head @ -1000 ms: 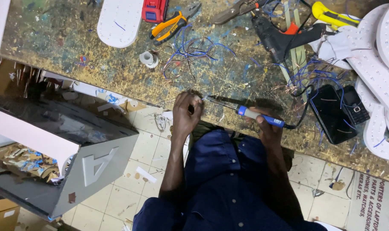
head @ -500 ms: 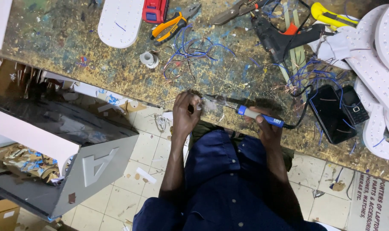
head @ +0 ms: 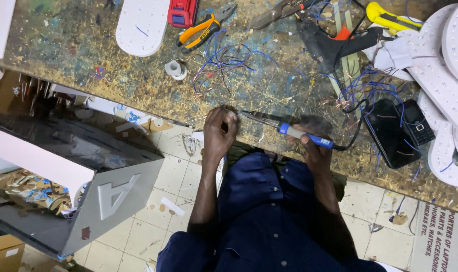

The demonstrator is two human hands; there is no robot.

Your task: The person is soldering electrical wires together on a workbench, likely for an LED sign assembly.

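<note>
So the right hand point(head: 312, 146) has its grip clamped around the blue handle of a soldering iron point(head: 302, 136), which lies low and nearly flat over the bench point(head: 62, 60), its thin metal tip aimed left toward the other hand. A dark cord runs off the back of the handle to the right. The left hand point(head: 220, 133) sits right at the near edge of the bench with fingers curled together, pinching something tiny at the iron's tip. Honestly it's too small to make out, could be a bit of wire.

The bench itself is a mess of scratches and paint flecks. Just beyond the hands there's a tangle of blue and brown wires point(head: 224, 65), with a small white tape roll point(head: 176, 69) next to it. Further back sit orange-handled pliers point(head: 201, 31), a red box point(head: 182, 11) and a white oval panel point(head: 141, 25). Off to the right there's a black glue gun point(head: 334, 43), a yellow-handled cutter point(head: 392, 17), a stack of white dotted panels point(head: 440, 65) and two black phones point(head: 400, 132) lying side by side. Below the bench edge, on the tiled floor, stands a grey box with a raised letter point(head: 115, 194).
</note>
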